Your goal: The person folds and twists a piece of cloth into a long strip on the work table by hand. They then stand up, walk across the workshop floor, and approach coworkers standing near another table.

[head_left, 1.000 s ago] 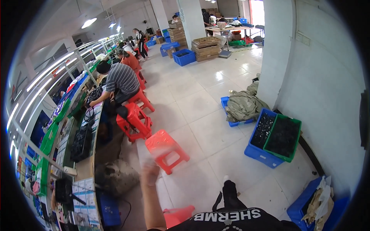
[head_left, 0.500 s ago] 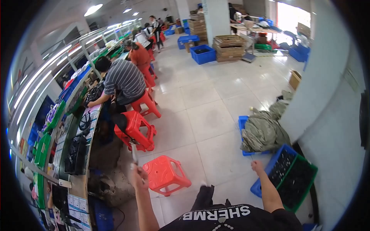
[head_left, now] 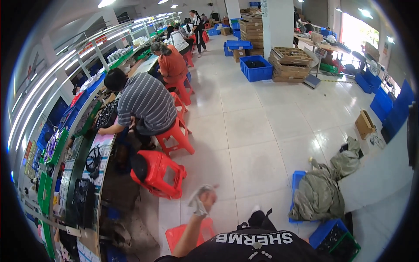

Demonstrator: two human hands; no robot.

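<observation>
My left hand (head_left: pixel 208 199) is raised in front of my body, blurred by motion. Its fingers appear closed on a pale grey cloth (head_left: pixel 199 204) that drapes down over the wrist. Below my forearm stands a red plastic stool (head_left: pixel 175 234), partly hidden by the arm. Just beyond it, to the left, are stacked red stools (head_left: pixel 162 177) with a black rounded thing (head_left: pixel 139 167) against their side. My right hand is out of view.
A long workbench (head_left: pixel 99 174) with bins and parts runs along the left, where a co-worker in a striped shirt (head_left: pixel 146 102) sits. To the right, olive sheeting (head_left: pixel 316 198) covers a blue crate (head_left: pixel 298 180), near a pillar. Blue bins (head_left: pixel 256 72) and stacked cartons (head_left: pixel 290 65) stand farther off.
My left hand has swung right and in front of my body with the cloth. My right hand has left the view. The head view has shifted, showing more of the room ahead.
</observation>
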